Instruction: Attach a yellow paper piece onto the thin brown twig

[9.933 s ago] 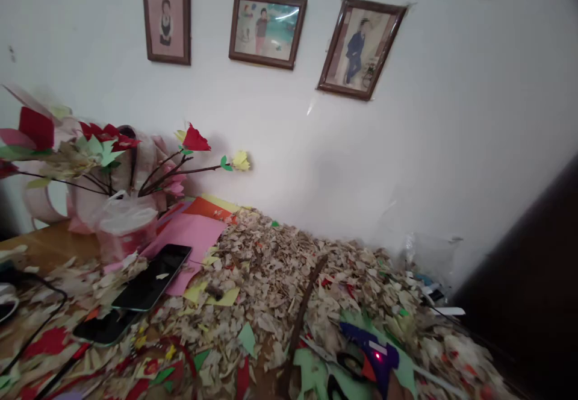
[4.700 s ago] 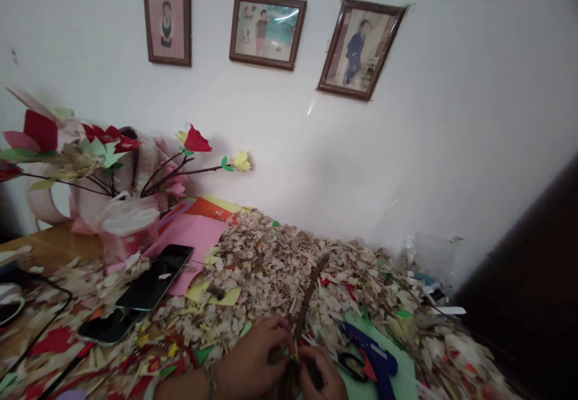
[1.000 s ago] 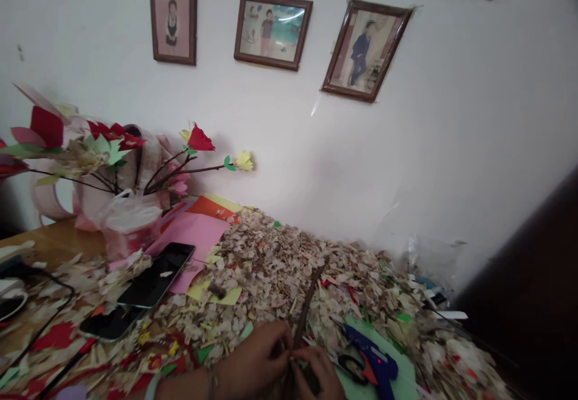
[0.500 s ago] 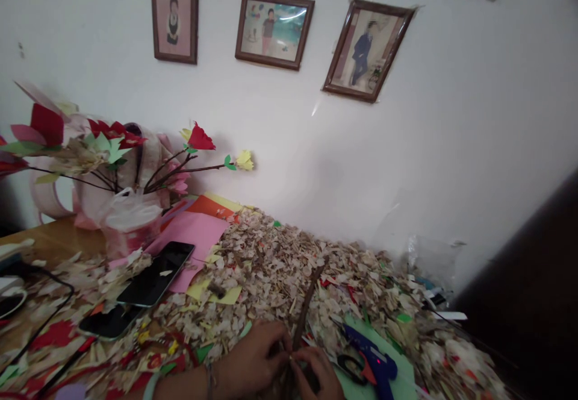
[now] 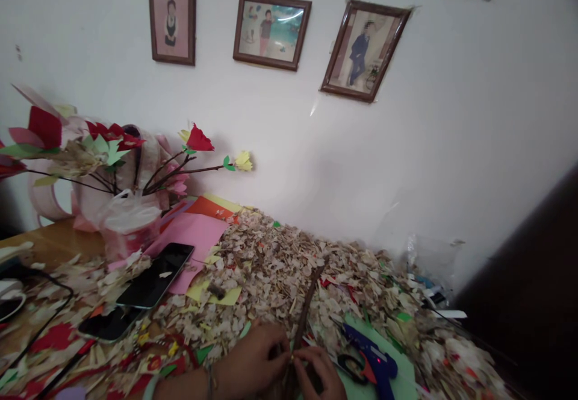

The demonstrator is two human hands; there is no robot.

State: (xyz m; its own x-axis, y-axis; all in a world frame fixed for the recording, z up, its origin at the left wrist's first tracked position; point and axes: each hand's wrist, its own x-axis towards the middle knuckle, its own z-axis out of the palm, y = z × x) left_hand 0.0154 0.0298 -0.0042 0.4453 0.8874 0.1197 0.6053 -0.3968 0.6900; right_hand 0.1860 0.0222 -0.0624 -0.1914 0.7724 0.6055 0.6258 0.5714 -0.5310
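Barely anything has shifted since the last frame: the left hand (image 5: 255, 367) and right hand (image 5: 318, 375) stay together, clamped on a bare twig (image 5: 307, 309) rising between them. A blue hot glue gun (image 5: 372, 352) lies just right of the hands, on green card (image 5: 404, 379).

A glue gun (image 5: 372, 352) and scissors (image 5: 350, 368) lie on green card (image 5: 388, 343) amid shavings (image 5: 271, 267) on the table (image 5: 49, 240); two phones (image 5: 156, 276) rest beside pink paper (image 5: 194, 237), below paper flowers (image 5: 198, 139) and framed pictures (image 5: 271, 31) on the wall (image 5: 451, 147).
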